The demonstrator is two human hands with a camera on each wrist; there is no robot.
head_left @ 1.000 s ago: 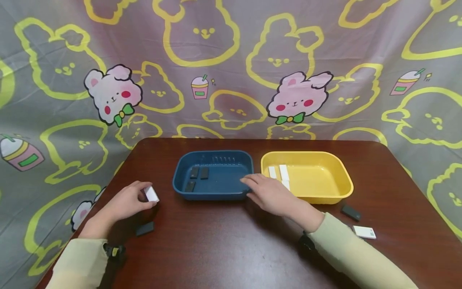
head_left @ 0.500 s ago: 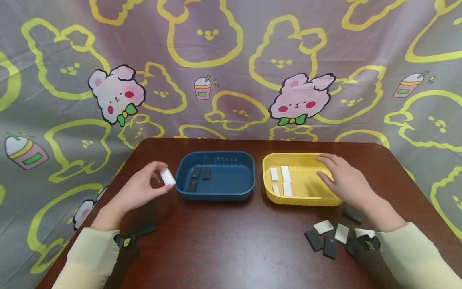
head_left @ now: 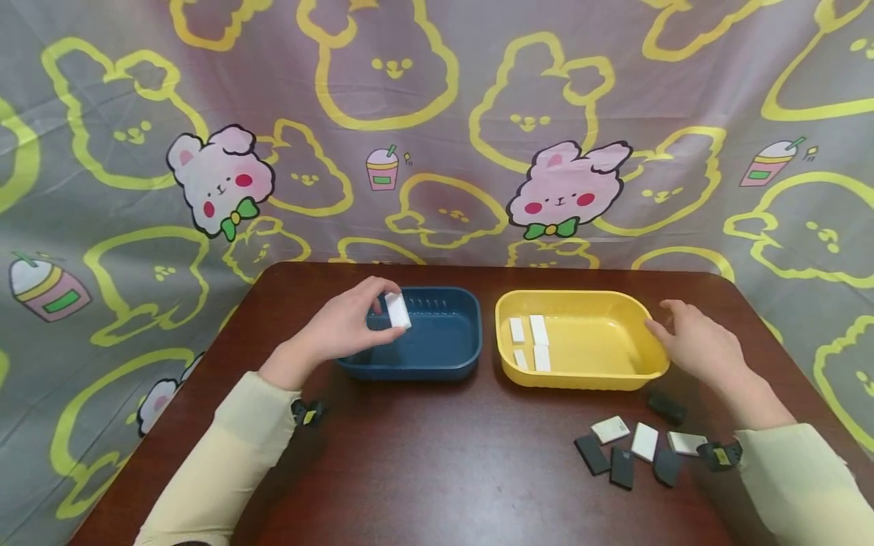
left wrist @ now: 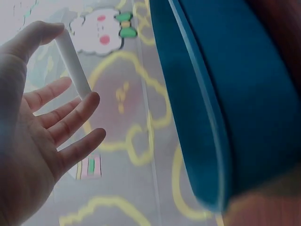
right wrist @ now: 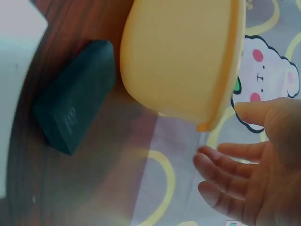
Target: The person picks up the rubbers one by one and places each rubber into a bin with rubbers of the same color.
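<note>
My left hand [head_left: 344, 322] pinches a white rectangular block [head_left: 397, 311] between thumb and fingers, over the left part of the blue tray [head_left: 416, 373]. In the left wrist view the white block [left wrist: 74, 63] stands on edge between thumb tip and fingertips, apart from the tray wall [left wrist: 254, 94]. The left hand hides the dark blocks inside that tray. My right hand [head_left: 706, 345] hovers at the right end of the yellow tray [head_left: 580, 382], its fingers loosely bent around nothing. Several white blocks [head_left: 539, 330] lie in the yellow tray's left part.
A dark block [head_left: 665, 408] lies in front of the yellow tray's right corner. Nearer me sit loose white blocks [head_left: 645, 441] and dark blocks [head_left: 621, 467]. Patterned cloth [head_left: 437, 114] hangs behind the brown table [head_left: 437, 455].
My left hand has carried the white block rightward from the table's left side to above the blue tray. The right hand has moved right from between the trays, and another white block shows in the yellow tray.
</note>
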